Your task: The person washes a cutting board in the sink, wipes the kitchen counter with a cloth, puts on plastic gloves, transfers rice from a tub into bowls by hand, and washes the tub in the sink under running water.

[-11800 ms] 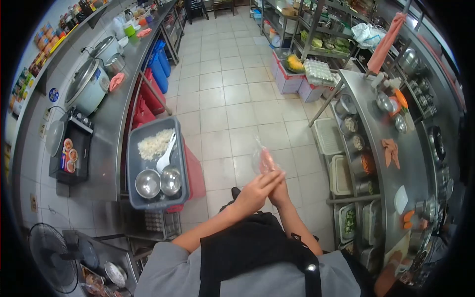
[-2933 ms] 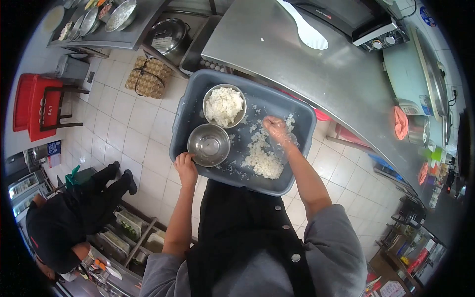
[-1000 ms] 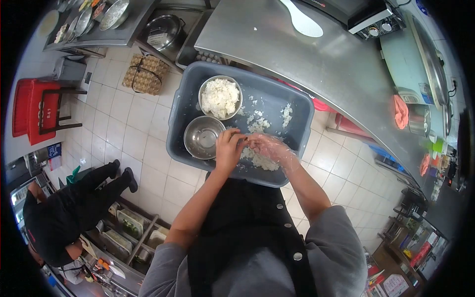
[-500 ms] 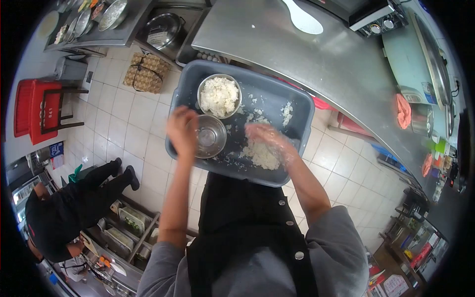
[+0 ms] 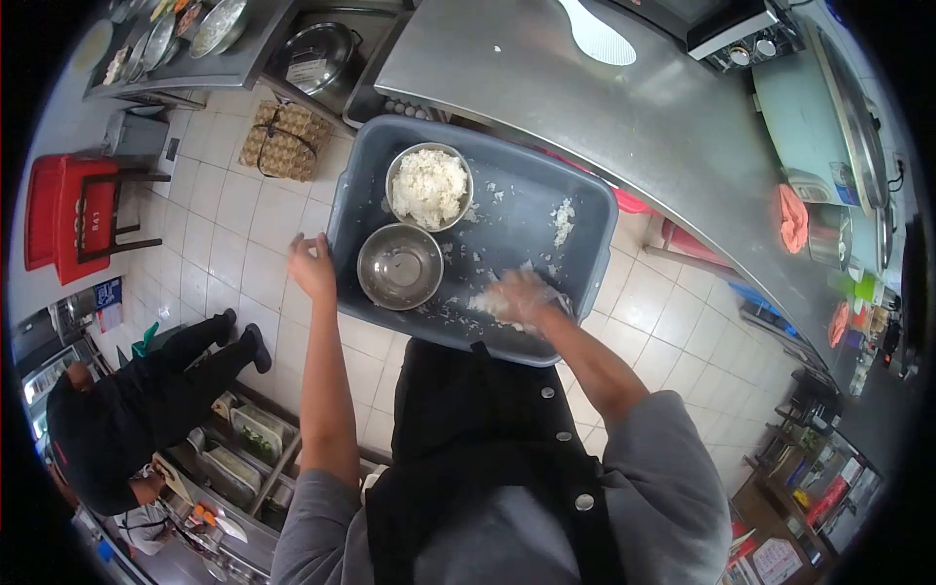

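Rice (image 5: 486, 303) lies in a low heap at the near side of the grey tub (image 5: 531, 229), under our right hand (image 5: 524, 295), which wears a clear plastic glove. Half a second ago that hand was a little higher over the heap; now it is down on the grains, too blurred for us to tell whether its fingers are spread or pinching. Our left hand (image 5: 314, 265), then over the tub's left side, has swung out just beyond the rim (we cannot tell whether it touches), its fingers bent, and whether they pinch anything we cannot see. A second ago both our hands met over the tub. The rice-filled bowl (image 5: 470, 191) and the bare steel bowl (image 5: 400, 265) stay side by side at the tub's left end. Loose grains dot its floor.

Beyond runs a steel bench (image 5: 546, 97) carrying a white paddle (image 5: 598, 34) and a pink cloth (image 5: 793, 219). Strapped egg trays (image 5: 285, 143) sit on the tiled floor (image 5: 195, 249), and another person (image 5: 122, 429) in black stands off to our left.
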Demonstrator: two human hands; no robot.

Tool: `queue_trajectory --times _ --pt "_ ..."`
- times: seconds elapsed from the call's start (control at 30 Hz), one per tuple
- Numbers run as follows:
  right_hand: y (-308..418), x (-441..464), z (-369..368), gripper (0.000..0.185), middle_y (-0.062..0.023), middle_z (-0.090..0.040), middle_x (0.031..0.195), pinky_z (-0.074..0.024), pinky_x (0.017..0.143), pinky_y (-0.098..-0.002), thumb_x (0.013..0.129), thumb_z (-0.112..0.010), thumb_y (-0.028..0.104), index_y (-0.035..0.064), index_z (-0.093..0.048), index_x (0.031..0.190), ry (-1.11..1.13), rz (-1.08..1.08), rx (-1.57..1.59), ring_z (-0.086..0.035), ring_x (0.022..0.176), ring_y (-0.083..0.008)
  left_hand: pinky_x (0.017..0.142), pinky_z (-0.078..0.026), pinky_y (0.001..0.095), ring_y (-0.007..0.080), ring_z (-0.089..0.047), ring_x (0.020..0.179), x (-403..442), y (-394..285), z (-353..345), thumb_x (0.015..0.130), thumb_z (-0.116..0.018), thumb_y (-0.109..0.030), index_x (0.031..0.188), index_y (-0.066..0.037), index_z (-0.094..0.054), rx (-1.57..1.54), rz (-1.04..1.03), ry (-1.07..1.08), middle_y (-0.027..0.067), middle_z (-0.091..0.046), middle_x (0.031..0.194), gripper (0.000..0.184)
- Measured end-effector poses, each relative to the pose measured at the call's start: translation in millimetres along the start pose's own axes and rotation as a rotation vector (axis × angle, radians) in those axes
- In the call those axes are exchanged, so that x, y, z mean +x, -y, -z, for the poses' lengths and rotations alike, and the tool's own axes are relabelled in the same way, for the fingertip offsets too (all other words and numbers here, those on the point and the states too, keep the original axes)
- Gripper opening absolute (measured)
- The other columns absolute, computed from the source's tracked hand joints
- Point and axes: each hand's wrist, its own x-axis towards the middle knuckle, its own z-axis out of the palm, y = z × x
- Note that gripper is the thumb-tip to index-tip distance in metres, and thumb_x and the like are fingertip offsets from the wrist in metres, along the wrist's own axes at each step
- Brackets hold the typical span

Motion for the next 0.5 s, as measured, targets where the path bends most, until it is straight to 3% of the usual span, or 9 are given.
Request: queue_trajectory --times 0.1,0.23,0.3,0.33,0.4,0.43,0.5 --pt "-11.8 0.3 -32.9 0.056 -0.0134 -0.059 0.116 -0.0403 0.096 -0.0477 0.072 -0.070 0.037 0.0242 -0.058 0.126 0.099 -0.040 0.052 -0.052 0.117 -0.0310 0.092 -0.042 0.0452 0.0374 -0.056 0.105 -13.8 -22.4 14.5 0.085 -0.068 -0.021 0.081 -0.002 -0.065 -0.077 -0.049 -0.172 0.0201 -0.060 0.115 0.020" --pt "-24.5 16.0 -37.3 0.049 -0.0159 -0.061 0.115 -0.0449 0.094 -0.0462 0.074 -0.070 0.026 0.0198 -0.061 0.121 0.097 0.001 0.105 -0.057 0.113 -0.0326 0.089 -0.043 0.0442 0.0376 -0.057 0.101 -35.9 -56.5 20.3 0.084 -0.068 -0.017 0.084 -0.002 -0.062 -0.244 -0.221 -0.178 0.0190 -0.061 0.107 0.017" --pt "-32.4 13.9 -11.8 0.051 -0.0136 -0.062 0.115 -0.0477 0.092 -0.0415 0.070 -0.072 0.018 0.0151 -0.060 0.120 0.153 0.072 0.342 -0.058 0.113 -0.0272 0.091 -0.042 0.0444 0.0382 -0.054 0.106 -49.4 -65.6 24.7 0.083 -0.065 -0.012 0.098 -0.001 -0.061 -0.260 -0.087 0.307 0.0195 -0.059 0.110 0.019" --pt "-40.1 22.5 -8.9 0.051 -0.0136 -0.062 0.115 -0.0477 0.092 -0.0415 0.070 -0.072 0.018 0.0151 -0.060 0.120 0.151 0.072 0.337 -0.058 0.113 -0.0272 0.091 -0.042 0.0444 0.0382 -0.054 0.106 -55.3 -61.0 20.8 0.083 -0.065 -0.012 0.098 -0.001 -0.061 -0.263 -0.087 0.303 0.0195 -0.059 0.110 0.019" --pt "-55.4 43.7 -0.6 0.052 -0.0112 -0.063 0.112 -0.0493 0.090 -0.0387 0.068 -0.073 0.015 0.0127 -0.059 0.118 0.020 0.238 0.490 -0.060 0.109 -0.0256 0.094 -0.041 0.0455 0.0385 -0.050 0.112 -72.2 -46.5 1.5 0.082 -0.062 -0.008 0.112 -0.001 -0.058 -0.103 -0.342 0.198 0.0203 -0.055 0.118 0.030" --pt "-54.3 53.5 20.9 0.053 -0.0110 -0.063 0.111 -0.0489 0.090 -0.0382 0.068 -0.074 0.015 0.0126 -0.059 0.119 0.058 0.299 0.591 -0.060 0.107 -0.0256 0.097 -0.040 0.0460 0.0388 -0.047 0.117 -78.4 -34.9 -6.9 0.083 -0.060 -0.007 0.126 -0.001 -0.050 -0.022 -0.358 0.236 0.0208 -0.051 0.124 0.045" --pt "-31.6 64.3 87.6 0.052 -0.0100 -0.061 0.109 -0.0475 0.093 -0.0376 0.069 -0.074 0.018 0.0127 -0.058 0.118 0.066 0.364 0.725 -0.059 0.103 -0.0247 0.096 -0.042 0.0463 0.0393 -0.049 0.116 -84.5 -30.8 -11.7 0.083 -0.059 -0.006 0.129 -0.001 -0.048 0.033 -0.329 0.273 0.0215 -0.051 0.125 0.047"
